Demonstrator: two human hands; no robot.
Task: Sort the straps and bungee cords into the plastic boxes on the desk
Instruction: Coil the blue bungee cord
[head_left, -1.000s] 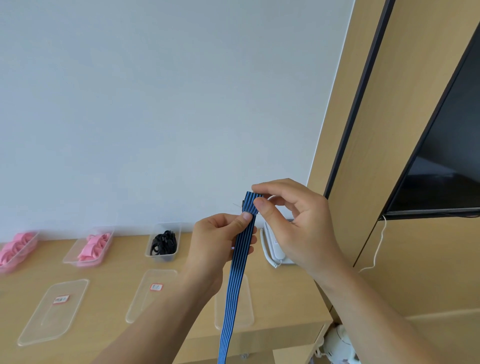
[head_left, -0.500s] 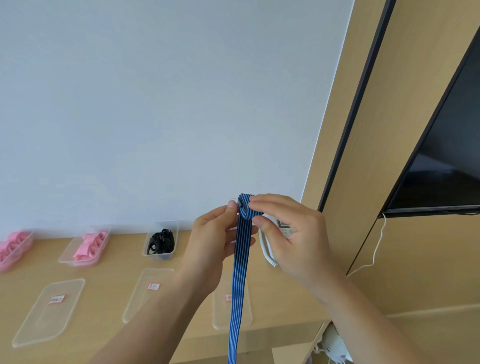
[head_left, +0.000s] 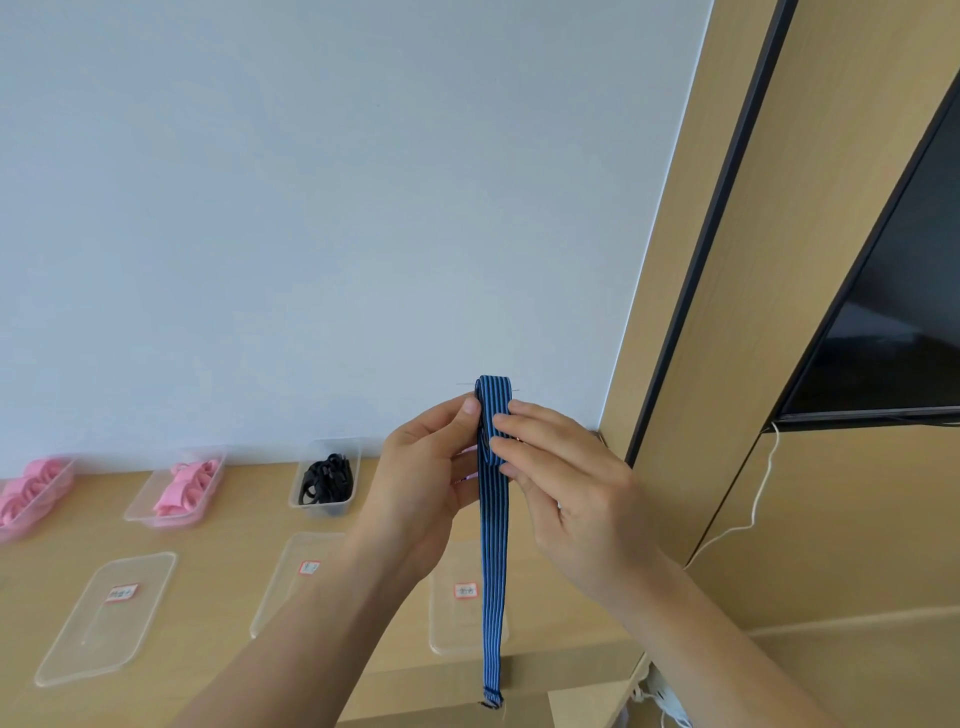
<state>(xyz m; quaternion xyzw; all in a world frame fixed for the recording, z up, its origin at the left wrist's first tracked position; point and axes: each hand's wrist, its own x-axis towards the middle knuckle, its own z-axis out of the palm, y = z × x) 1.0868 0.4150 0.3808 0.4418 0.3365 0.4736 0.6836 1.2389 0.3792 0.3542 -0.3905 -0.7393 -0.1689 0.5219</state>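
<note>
Blue striped strap (head_left: 492, 545) pinched at its folded top by both hands (head_left: 498, 467), apparently rolling it for boxing; tail hangs.

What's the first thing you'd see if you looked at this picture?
The blue striped strap jumps out: the left hand and right hand pinch it up in the middle, its top folded over and its tail hanging down. Behind it, by the wall on the desk, bright pink straps lie in boxes on the left, with black cords in a box beside them.
</note>
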